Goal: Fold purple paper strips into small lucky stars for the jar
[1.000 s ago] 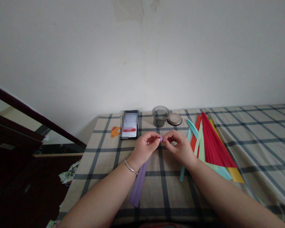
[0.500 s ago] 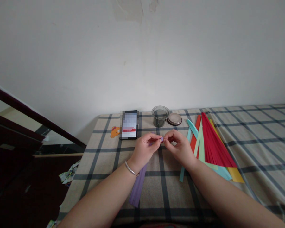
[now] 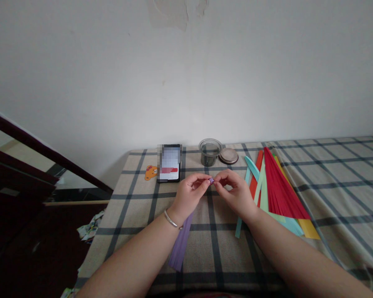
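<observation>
My left hand (image 3: 189, 194) and my right hand (image 3: 233, 192) meet above the checked tablecloth (image 3: 130, 207), fingertips pinched together on a tiny folded purple paper piece (image 3: 210, 180). A silver bracelet circles my left wrist. Under that wrist lies a bundle of purple paper strips (image 3: 180, 242), running towards me. Both hands are closed in a pinch; most of the small piece is hidden by my fingers.
A phone (image 3: 169, 162) and a small bear sticker (image 3: 151, 172) lie at the back left. A glass jar (image 3: 210, 151) stands open beside its lid (image 3: 228, 155). Red, green, teal, orange and yellow paper strips (image 3: 279, 186) fan out on the right. The table's left edge drops to a dark floor.
Almost nothing has changed. My fingers have shifted slightly on the purple piece, and both hands stay in the same place.
</observation>
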### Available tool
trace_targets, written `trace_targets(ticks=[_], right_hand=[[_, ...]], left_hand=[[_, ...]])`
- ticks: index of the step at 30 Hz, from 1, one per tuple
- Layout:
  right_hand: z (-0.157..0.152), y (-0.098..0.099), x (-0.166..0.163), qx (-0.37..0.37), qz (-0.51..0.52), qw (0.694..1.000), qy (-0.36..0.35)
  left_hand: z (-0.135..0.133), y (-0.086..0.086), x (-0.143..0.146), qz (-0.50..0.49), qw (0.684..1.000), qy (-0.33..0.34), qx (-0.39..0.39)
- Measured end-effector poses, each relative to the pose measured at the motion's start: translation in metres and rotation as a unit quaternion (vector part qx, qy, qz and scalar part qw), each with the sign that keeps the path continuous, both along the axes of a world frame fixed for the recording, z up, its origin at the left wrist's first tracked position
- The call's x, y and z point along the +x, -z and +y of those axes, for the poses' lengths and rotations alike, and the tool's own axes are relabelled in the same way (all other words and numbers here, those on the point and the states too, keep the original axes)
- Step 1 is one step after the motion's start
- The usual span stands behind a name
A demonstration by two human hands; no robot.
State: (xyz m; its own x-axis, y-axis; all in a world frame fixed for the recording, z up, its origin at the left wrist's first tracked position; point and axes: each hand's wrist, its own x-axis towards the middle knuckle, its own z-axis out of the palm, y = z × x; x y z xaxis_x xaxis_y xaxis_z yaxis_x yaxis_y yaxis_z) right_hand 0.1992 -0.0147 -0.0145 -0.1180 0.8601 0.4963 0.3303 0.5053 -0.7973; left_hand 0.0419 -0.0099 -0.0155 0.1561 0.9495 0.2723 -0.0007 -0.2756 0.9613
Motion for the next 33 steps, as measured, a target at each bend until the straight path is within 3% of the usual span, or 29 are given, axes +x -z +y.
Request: trace_targets(ticks=[6, 17, 33], right_hand=[[-0.0003, -0.0011, -0.0002, 0.014, -0.012, 1.000, 0.014], [-0.0018, -0.0012, -0.0027, 0.018, -0.006, 1.000, 0.024], [-0.0007, -0.0012, -0.0022, -0.010, -0.026, 0.999, 0.020]], left_hand=[[0.0001, 0.0002, 0.0006, 0.004, 1.000, 0.012, 0.009], [-0.0025, -0.0067, -0.0040, 0.148, 0.976, -0.042, 0.153], [-0.0010, -0.0013, -0.0030, 0.130, 0.984, -0.057, 0.110]])
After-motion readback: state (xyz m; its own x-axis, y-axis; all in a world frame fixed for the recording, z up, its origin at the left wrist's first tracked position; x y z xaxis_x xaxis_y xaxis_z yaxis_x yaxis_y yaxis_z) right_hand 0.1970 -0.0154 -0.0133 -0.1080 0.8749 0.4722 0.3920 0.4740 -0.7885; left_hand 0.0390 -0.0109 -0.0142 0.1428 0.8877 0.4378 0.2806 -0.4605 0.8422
